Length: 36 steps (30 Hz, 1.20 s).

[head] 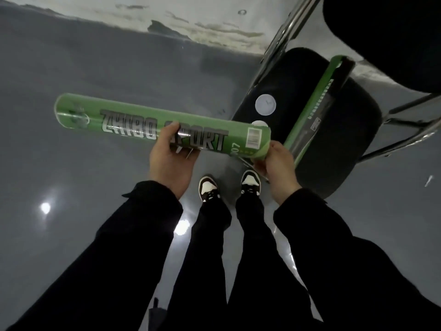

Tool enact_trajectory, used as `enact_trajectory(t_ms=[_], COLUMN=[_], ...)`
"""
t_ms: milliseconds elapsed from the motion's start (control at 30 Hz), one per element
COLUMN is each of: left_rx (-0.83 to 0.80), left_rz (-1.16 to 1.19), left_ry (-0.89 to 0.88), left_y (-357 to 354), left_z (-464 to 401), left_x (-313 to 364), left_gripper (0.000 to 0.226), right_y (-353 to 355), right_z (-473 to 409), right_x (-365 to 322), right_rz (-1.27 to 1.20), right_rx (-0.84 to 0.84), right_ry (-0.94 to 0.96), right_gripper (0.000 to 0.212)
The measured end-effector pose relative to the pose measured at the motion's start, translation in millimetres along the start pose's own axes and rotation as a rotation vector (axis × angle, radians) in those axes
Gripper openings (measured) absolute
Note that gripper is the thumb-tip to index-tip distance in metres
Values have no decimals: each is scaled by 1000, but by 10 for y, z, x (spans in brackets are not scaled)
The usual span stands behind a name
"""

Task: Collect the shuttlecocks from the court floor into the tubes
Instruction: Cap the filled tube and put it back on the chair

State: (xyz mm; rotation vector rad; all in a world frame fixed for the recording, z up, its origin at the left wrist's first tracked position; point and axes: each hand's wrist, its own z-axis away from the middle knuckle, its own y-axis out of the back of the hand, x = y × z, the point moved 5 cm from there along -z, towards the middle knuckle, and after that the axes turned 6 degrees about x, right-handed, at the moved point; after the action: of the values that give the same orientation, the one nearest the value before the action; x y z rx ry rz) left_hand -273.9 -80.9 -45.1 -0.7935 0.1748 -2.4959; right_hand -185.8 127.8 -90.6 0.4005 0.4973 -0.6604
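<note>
Person stood on a glossy grey court floor, looking down. Long green cardboard shuttlecock tube with silver lettering was held roughly level above the floor, running from 9 o'clock toward 3 o'clock across the middle of the view. Left hand gripped it from below near mid-length, fingers curled round the barrel, thumb on top over the lettering. Right hand held the tube's right end, fingers wrapped round the rim; whether that end had a cap on, couldn't tell. Second green tube with a dark strip lay tilted on the black padded seat of a metal-framed chair at 2 o'clock, its near end just beside the right hand. Two round white lids sat on the seat at about 1 o'clock, one partly hidden behind the held tube. Black-and-white sneakers at centre, between black sleeves. Small pale object lay on the floor at 3 o'clock, too small to identify.
</note>
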Motion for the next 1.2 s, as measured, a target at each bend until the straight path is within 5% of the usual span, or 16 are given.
enact_trajectory(t_ms=[100,200,300,433,567,700,767,867,933,1200], left_rx=[-17,-20,-34,-7,26,17,24,45,59,-3], left_rz=[12,36,17,-9,20,41,42,60,94,125], left_ry=[27,45,46,6,-20,-27,-21,-23,-20,-5], left_y=[-199,-303,-335,-308,-296,-293,-289,-311,-317,-633], left_z=[-301,-462,-481,-466,-538,-615,-640,-663,-690,-590], left_x=[-114,-189,-205,-144,-39,16,11,17,21,-81], left_gripper=[9,19,8,20,29,11,10,12,13,14], right_y=[-25,47,10,-329,-554,-555,-505,-257,-93,284], right_z=[-322,-603,-948,-1334,-1567,-1547,-1573,-1426,-1070,-240], right_x=[-96,-299,-640,-902,-823,-740,-751,-902,-1014,-1068], right_rz=[-71,-53,227,621,1036,1267,1113,249,-103,-78], right_rx=[35,46,107,46,45,45,43,23,-112,-350], right_ry=[-47,66,306,586,632,761,717,408,391,432], right_gripper=[12,16,29,55,59,60,59,60,51,55])
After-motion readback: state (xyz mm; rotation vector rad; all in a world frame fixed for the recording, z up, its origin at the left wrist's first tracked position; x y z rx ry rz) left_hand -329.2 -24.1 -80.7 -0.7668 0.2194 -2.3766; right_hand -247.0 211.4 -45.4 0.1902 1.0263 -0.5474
